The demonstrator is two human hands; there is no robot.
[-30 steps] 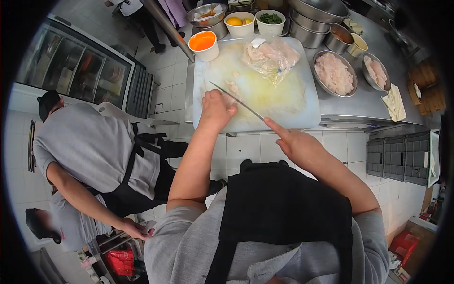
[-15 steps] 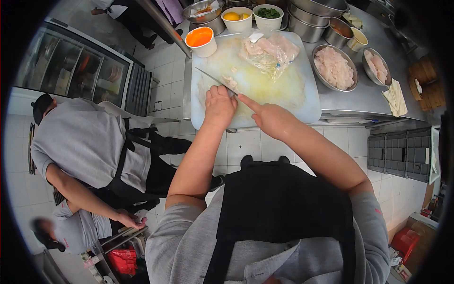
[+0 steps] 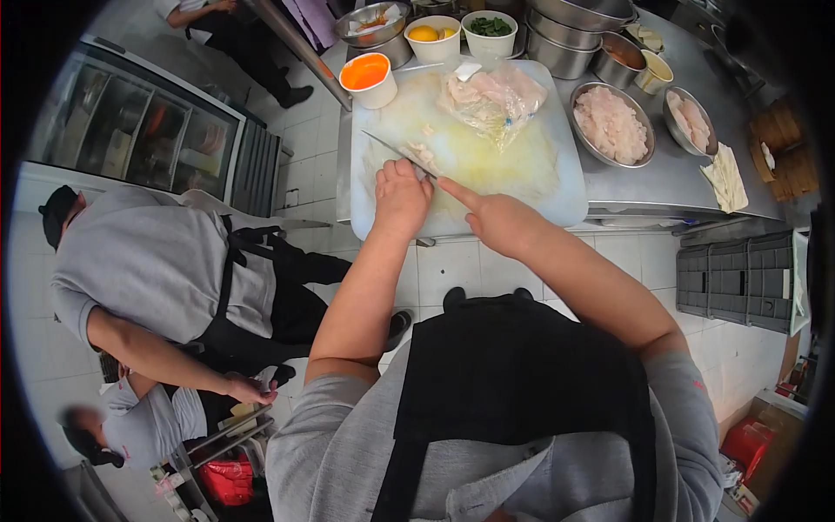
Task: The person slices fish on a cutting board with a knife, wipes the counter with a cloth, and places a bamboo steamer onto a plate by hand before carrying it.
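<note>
One knife (image 3: 385,146), one board (image 3: 509,187), two meat bowls (image 3: 617,163) (image 3: 712,145)

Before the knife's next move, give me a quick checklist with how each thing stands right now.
1. Knife held in the right hand: ok, gripped at its near end.
2. Left hand well clear of the knife: not ok, its fingers are right beside it.
3. Food under the left hand held steady: cannot tell, the hand hides whatever is there.
4. Plastic bag out of the knife's way: ok, it lies apart, farther back.
5. Cutting board secured against sliding: cannot tell, its underside is hidden.
</note>
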